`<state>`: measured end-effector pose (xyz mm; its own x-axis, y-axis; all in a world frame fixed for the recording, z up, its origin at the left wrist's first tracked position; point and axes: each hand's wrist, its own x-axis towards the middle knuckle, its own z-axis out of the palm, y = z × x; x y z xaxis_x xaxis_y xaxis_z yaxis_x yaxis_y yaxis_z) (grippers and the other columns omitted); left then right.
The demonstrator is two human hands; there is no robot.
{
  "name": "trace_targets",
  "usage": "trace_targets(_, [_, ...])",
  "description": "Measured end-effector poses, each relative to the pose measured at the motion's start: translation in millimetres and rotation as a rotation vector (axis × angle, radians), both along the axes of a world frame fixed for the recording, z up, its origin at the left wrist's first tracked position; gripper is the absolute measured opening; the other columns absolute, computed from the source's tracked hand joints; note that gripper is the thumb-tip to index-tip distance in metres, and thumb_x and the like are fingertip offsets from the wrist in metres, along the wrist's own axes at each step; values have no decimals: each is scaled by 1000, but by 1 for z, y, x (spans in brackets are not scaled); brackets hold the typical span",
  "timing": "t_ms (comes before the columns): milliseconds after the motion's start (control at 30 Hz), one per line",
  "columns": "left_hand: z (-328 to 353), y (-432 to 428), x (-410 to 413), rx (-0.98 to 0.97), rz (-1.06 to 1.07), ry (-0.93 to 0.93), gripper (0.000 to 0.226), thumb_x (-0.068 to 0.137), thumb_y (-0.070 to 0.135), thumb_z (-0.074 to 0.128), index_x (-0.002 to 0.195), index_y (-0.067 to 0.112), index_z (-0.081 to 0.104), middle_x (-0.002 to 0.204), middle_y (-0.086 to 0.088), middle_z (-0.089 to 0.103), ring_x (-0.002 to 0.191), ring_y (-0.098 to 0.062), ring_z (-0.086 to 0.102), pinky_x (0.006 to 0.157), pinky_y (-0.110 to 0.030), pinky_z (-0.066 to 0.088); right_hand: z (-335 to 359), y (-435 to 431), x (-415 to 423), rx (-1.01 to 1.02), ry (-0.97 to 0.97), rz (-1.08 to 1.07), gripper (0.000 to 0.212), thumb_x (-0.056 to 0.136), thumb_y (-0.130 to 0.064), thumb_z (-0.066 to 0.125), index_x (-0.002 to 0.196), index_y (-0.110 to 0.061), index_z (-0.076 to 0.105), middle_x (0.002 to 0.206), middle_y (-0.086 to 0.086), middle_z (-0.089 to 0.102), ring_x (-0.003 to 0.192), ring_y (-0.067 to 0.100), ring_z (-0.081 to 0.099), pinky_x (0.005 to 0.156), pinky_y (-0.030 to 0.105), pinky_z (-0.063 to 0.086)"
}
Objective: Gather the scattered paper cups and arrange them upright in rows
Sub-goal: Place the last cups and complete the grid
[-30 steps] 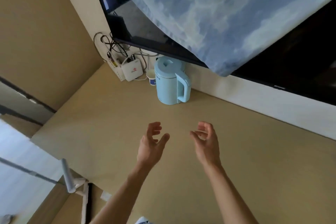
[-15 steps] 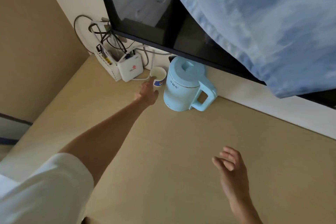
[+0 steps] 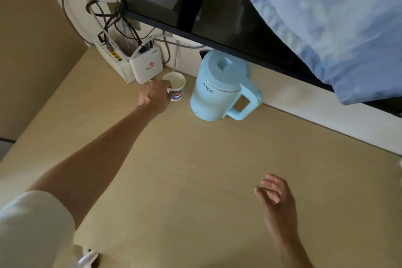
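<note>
Fingers (image 3: 162,84) of the left hand (image 3: 155,97) gripped the paper cup (image 3: 177,86) beside the kettle (image 3: 217,91), upper centre, likely to lift it clear. Right hand (image 3: 275,198) hovered lower right, relaxed and empty.

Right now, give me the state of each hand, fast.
Left hand: fingers curled round the paper cup beside the kettle.
Right hand: open, fingers relaxed, holding nothing.

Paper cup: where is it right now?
Head view, upper left: the paper cup stands upright between a white box and the blue kettle, held by the left hand.
</note>
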<state>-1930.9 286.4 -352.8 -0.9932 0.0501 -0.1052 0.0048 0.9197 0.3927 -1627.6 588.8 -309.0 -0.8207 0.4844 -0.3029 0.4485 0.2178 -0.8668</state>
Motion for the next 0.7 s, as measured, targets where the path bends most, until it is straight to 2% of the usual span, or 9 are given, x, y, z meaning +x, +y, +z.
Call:
trace_targets(100, [36,-22,34,5,-122,-90,29,90,24,68,119,19,69,106,-5,73,107,-31,65,88,-40,53,2,-16,-2,-36,8,53,40,85,-4,76,106,-34,60,106,1,68,94,20,70,69,12,51])
trace_targets(200, [78,-24,86,72,-307,-169,16,91,25,67,106,23,70,89,4,71,88,-22,67,79,-36,53,11,-36,-3,-87,18,160,47,83,-12,81,115,-37,57,113,-3,66,102,18,68,80,23,50])
trace_targets(333, [123,8,167,202,-545,-258,5,92,28,66,96,27,69,83,12,68,75,-5,63,69,-26,49,39,-54,2,-77,86,399,81,68,-39,84,139,-31,46,131,-15,58,124,5,56,98,23,45])
trace_targets(400, [137,31,203,259,-627,-289,6,93,29,66,98,30,68,82,14,67,74,-4,61,69,-23,49,54,-52,13,-73,129,487,90,68,-41,82,146,-32,40,138,-20,55,132,7,51,104,25,42])
trace_targets(467, [147,59,232,310,-687,-293,7,94,29,65,100,31,68,83,15,67,75,-5,62,70,-25,50,66,-38,32,-85,179,506,86,70,-33,82,145,-33,40,139,-19,56,131,10,54,104,29,45])
trace_targets(600, [157,113,278,329,-779,-259,12,94,26,66,105,29,69,88,13,68,73,-4,58,68,-23,45,73,2,75,-138,234,397,72,72,-30,84,136,-31,51,128,-13,65,119,13,63,96,28,52])
trace_targets(633, [159,126,289,329,-786,-242,16,94,28,66,109,32,66,89,13,68,75,-4,58,68,-22,44,73,12,87,-149,246,357,69,72,-30,84,134,-30,53,126,-11,67,117,14,64,94,26,52])
trace_targets(700, [165,159,317,330,-799,-201,38,92,33,67,128,41,55,94,17,65,83,-3,60,70,-16,43,74,39,119,-171,288,241,64,72,-26,85,129,-32,57,121,-9,69,113,13,65,88,20,52])
